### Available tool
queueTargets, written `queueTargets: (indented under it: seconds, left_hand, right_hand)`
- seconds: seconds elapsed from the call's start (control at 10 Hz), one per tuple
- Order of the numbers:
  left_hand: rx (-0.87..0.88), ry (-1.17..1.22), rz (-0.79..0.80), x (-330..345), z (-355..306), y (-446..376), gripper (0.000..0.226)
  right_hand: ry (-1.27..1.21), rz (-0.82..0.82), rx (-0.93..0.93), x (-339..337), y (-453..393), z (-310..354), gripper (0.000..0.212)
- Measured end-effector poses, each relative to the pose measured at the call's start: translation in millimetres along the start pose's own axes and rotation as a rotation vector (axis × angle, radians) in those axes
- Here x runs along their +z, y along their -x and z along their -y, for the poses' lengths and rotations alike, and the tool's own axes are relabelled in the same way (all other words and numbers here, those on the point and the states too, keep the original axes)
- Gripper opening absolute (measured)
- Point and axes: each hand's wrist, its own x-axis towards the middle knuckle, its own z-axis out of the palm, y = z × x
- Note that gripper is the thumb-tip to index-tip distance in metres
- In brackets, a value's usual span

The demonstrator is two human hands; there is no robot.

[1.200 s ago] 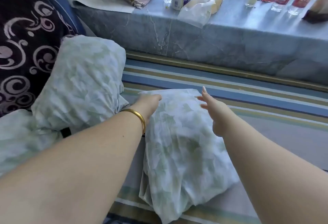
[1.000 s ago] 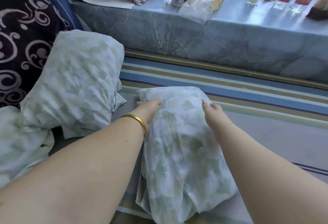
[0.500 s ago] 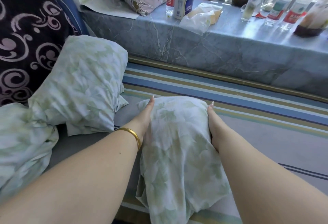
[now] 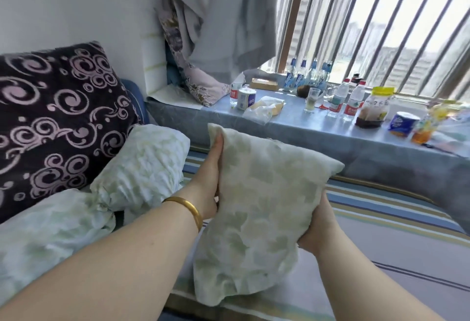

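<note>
I hold a pale green leaf-print pillow (image 4: pixel 262 208) up off the striped bed sheet (image 4: pixel 396 221), tilted with its top end toward the window ledge. My left hand (image 4: pixel 209 175), a gold bangle on its wrist, grips the pillow's left edge, the thumb lying along the side and the fingers hidden behind. My right hand (image 4: pixel 316 229) grips the right edge from below, its fingers hidden behind the fabric.
A second green pillow (image 4: pixel 145 165) leans on a dark swirl-patterned cushion (image 4: pixel 56 114) at the left, with a matching quilt (image 4: pixel 45 229) below. The grey marble ledge (image 4: pixel 305 132) behind carries bottles, a glass, tissue rolls and a jar. Curtain and barred window stand beyond.
Both hands closed on the pillow's sides and lifted it off the bed. My view tipped up, showing the window and curtain.
</note>
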Motion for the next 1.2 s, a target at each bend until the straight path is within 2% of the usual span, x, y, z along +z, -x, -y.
queueTargets:
  seconds: [0.1, 0.2, 0.3, 0.4, 0.5, 0.6, 0.7, 0.8, 0.9, 1.0, 1.1, 1.2]
  left_hand:
    - [0.006, 0.011, 0.122, 13, 4, 34, 0.103]
    - [-0.014, -0.053, 0.154, 16, 6, 62, 0.087]
    - [-0.034, -0.188, 0.002, 20, 12, 82, 0.074]
    - [-0.004, -0.345, -0.186, 24, 18, 98, 0.087]
    - [0.098, -0.337, -0.272, 27, 10, 112, 0.081]
    - [0.175, -0.266, -0.251, 36, -13, 125, 0.07]
    - [0.167, -0.245, -0.049, 51, -41, 142, 0.089]
    - [0.114, -0.351, 0.177, 59, -59, 160, 0.094]
    - [0.013, -0.424, 0.302, 57, -66, 173, 0.063]
    - [0.01, -0.336, 0.393, 53, -74, 177, 0.062]
    - [0.051, -0.183, 0.318, 58, -80, 178, 0.076]
    - [0.101, -0.199, 0.133, 70, -72, 173, 0.079]
  right_hand:
    - [0.075, -0.024, -0.039, -4, 37, 2, 0.059]
    - [0.135, -0.006, -0.075, 1, 66, -1, 0.047]
    - [0.147, -0.003, -0.091, 11, 85, -4, 0.048]
    - [0.175, -0.007, -0.062, 31, 107, -5, 0.068]
    - [0.246, 0.006, -0.172, 48, 121, 0, 0.041]
    - [0.188, -0.012, -0.203, 67, 135, 10, 0.046]
    - [0.216, -0.071, -0.277, 86, 146, 25, 0.035]
    - [0.335, -0.065, -0.36, 99, 154, 35, 0.027]
    - [0.408, -0.056, -0.438, 105, 165, 40, 0.025]
    - [0.442, -0.056, -0.476, 108, 185, 44, 0.03]
    - [0.248, 0.022, -0.492, 109, 195, 43, 0.028]
    - [0.13, 0.147, -0.47, 106, 194, 33, 0.022]
